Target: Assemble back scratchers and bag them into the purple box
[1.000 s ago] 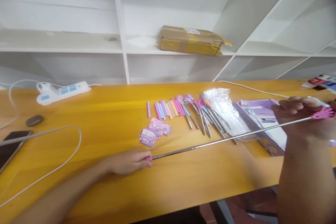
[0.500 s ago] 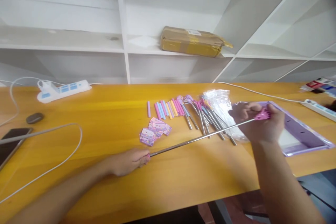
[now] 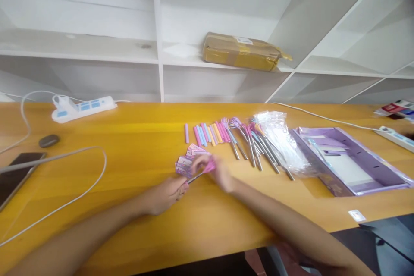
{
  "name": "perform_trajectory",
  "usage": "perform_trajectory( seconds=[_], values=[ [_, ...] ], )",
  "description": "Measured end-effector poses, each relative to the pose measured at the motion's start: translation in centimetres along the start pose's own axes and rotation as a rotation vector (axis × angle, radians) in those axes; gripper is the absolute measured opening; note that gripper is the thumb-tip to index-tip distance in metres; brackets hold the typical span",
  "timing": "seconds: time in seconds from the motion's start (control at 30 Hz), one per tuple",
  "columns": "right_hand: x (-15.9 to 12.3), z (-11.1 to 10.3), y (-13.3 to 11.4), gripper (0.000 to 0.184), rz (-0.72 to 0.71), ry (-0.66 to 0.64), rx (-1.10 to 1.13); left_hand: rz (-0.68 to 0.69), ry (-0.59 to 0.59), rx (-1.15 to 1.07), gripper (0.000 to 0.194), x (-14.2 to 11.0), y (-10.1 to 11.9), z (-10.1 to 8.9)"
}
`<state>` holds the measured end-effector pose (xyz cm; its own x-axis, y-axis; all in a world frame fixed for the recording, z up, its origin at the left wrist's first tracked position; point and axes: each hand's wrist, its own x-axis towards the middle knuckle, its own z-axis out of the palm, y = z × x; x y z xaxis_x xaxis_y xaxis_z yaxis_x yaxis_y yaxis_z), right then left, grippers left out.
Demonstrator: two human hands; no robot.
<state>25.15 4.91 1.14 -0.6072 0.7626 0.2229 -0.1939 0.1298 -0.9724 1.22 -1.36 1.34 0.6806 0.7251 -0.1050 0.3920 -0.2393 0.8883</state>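
Note:
A telescopic back scratcher [image 3: 196, 177] with a pink claw head and a short metal rod is between my hands, over the front of the table. My left hand [image 3: 167, 194] is closed round its handle end. My right hand [image 3: 220, 173], smeared by motion, has its fingers at the pink claw head and appears to grip it. Small purple printed cards [image 3: 184, 164] lie just behind my hands, partly covered by my right fingers. Farther back is a row of pink, blue and yellow tubes [image 3: 207, 134]. Beside them, more back scratchers [image 3: 254, 148] with coloured heads lie in a group.
Clear plastic bags [image 3: 280, 138] and an open purple box [image 3: 347, 187] lie to the right. Power strips [image 3: 86, 109], cables, a phone [image 3: 19, 172] and a dark oval object [image 3: 49, 140] are around the table [image 3: 129, 241]. A taped parcel [image 3: 242, 53] rests on the shelf.
The back scratcher has gone from long to short as my right hand moved left, bringing the claw head close to my left hand. The purple box is now uncovered.

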Motion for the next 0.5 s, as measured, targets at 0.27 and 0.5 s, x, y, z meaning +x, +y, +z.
perform_trajectory(
  seconds=[0.27,0.5],
  values=[
    [-1.0,3.8,3.0,0.083,-0.050,0.075,0.006,-0.031,-0.040,0.051,0.034,0.0,-0.2,0.2],
    [-2.0,3.5,3.5,0.083,-0.101,0.094,-0.028,0.003,-0.182,-0.073,0.043,0.3,0.2,-0.9]
  ],
)
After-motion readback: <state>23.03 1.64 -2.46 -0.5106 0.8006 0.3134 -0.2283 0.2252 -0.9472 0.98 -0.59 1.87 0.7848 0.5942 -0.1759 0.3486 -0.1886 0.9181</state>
